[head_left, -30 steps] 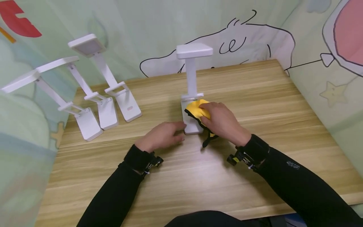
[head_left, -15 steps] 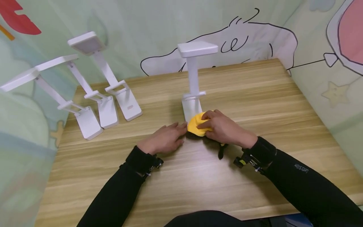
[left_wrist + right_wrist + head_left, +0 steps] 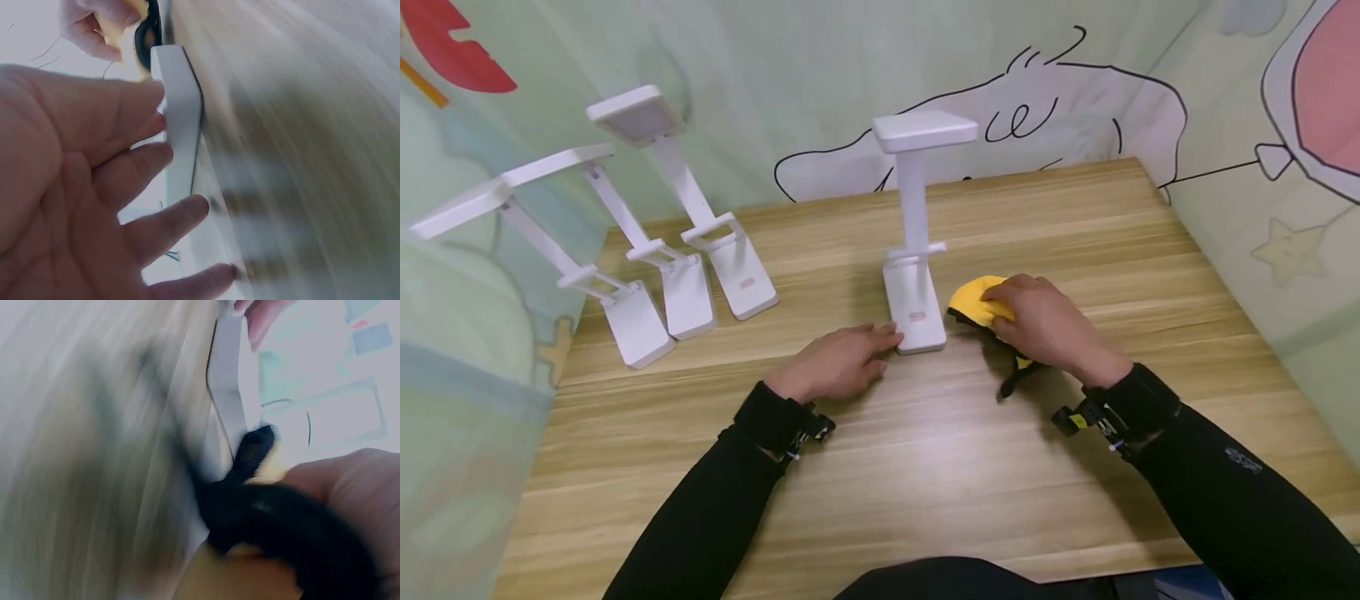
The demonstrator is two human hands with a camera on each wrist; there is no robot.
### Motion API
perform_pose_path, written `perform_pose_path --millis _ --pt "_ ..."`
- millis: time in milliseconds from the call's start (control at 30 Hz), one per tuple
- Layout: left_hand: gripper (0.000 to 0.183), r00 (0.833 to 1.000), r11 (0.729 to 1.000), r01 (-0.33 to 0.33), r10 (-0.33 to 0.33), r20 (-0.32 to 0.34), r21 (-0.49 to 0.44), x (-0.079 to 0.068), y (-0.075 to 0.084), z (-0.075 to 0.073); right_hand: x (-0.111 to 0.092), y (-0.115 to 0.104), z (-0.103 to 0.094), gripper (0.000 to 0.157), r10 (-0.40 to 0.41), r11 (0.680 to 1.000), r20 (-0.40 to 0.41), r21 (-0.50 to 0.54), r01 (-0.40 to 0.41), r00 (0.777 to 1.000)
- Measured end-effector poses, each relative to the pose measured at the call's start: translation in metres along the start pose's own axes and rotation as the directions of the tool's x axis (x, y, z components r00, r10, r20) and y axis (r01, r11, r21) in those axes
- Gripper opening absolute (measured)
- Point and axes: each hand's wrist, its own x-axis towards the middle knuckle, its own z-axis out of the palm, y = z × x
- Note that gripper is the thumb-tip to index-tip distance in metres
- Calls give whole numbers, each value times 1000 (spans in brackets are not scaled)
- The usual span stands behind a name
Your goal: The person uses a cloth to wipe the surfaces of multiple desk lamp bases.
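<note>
A white folding desk lamp (image 3: 913,292) stands upright in the middle of the table, its flat head raised over the base. My left hand (image 3: 838,362) rests with loosely extended fingers at the front left corner of the lamp's base; in the left wrist view its fingertips (image 3: 159,153) lie along the base's edge (image 3: 181,119). To the right of the base, my right hand (image 3: 1048,325) pinches a yellow cloth (image 3: 976,300) with black trim. A black loop hangs from the cloth toward the table. In the right wrist view the black trim (image 3: 275,512) is blurred.
Several similar white lamps stand close together at the table's left: one at the front (image 3: 636,325), one in the middle (image 3: 688,296) and one farther right (image 3: 741,275). A printed curtain (image 3: 820,75) borders the wooden table (image 3: 880,483) behind and at both sides.
My right hand has wiped the cloth down over the lamp's base and off to its right, uncovering a small reddish mark on the base. My left hand stays at the base's left edge.
</note>
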Motion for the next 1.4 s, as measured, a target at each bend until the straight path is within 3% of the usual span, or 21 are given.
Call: perform_pose_path --millis 100,167,233,300,367,500,567,667,733,833,933,1000,1033,1067,1100,1133,1200,1267,1300,1333,1400 --pt "46 994 995 23 -33 -102 -96 2 0 0 2 -18 2 36 108 983 -37 156 -101 993" --pt "46 984 970 36 -76 -162 -239 3 2 -1 3 -35 6 36 156 954 -60 267 -135 986" --pt "48 971 915 37 -129 -203 -402 3 6 -3 5 -51 11 36 191 919 -79 366 -149 979" --pt "48 957 840 25 -178 -231 -542 3 10 -5 8 -64 16 36 212 892 -99 426 -151 972" --pt "43 940 797 4 -209 -270 -604 2 15 -6 11 -73 20 35 226 882 -124 447 -149 966" --pt "34 916 813 -36 -205 -345 -581 1 25 -8 15 -80 25 35 267 883 -156 434 -177 951" --pt "43 924 829 -47 -175 -339 -557 1 30 -8 16 -81 26 36 282 875 -162 448 -185 946" --pt "78 952 854 -41 -124 -280 -518 3 35 -7 15 -83 27 37 283 830 -156 534 -161 946" --pt "96 960 873 -13 -125 -249 -488 4 36 -6 13 -86 29 37 266 748 -119 651 -127 956" --pt "111 952 877 37 -177 -251 -479 4 36 -5 9 -89 31 33 226 548 -41 831 -93 973" --pt "113 932 866 76 -238 -275 -494 4 34 -6 5 -88 34 30 171 352 14 933 -74 985" --pt "104 920 869 68 -244 -306 -491 4 30 -8 4 -87 35 31 133 278 18 959 -54 991" --pt "97 916 880 61 -237 -324 -471 3 28 -9 4 -86 35 31 105 257 12 966 -39 994" --pt "90 913 895 60 -229 -339 -442 2 25 -10 4 -84 36 31 78 263 1 965 -21 997" --pt "82 908 913 64 -221 -357 -403 1 21 -11 5 -81 36 31 56 295 -14 956 -3 998" --pt "75 901 929 72 -216 -377 -362 -1 17 -12 5 -78 36 30 42 371 -42 928 23 998" --pt "67 886 956 114 -221 -407 -271 -5 7 -16 8 -70 35 28 18 583 -119 808 86 993" --pt "64 877 963 169 -243 -415 -207 -10 -2 -22 9 -58 35 26 6 800 -181 591 104 983" --pt "64 875 964 190 -252 -414 -186 -12 -6 -25 9 -52 35 26 6 873 -198 478 92 980" --pt "64 878 965 203 -255 -406 -167 -14 -9 -29 9 -46 35 28 -3 923 -203 376 81 979" --pt "66 890 970 216 -244 -387 -115 -15 -11 -34 9 -37 36 39 -20 965 -151 256 59 988"
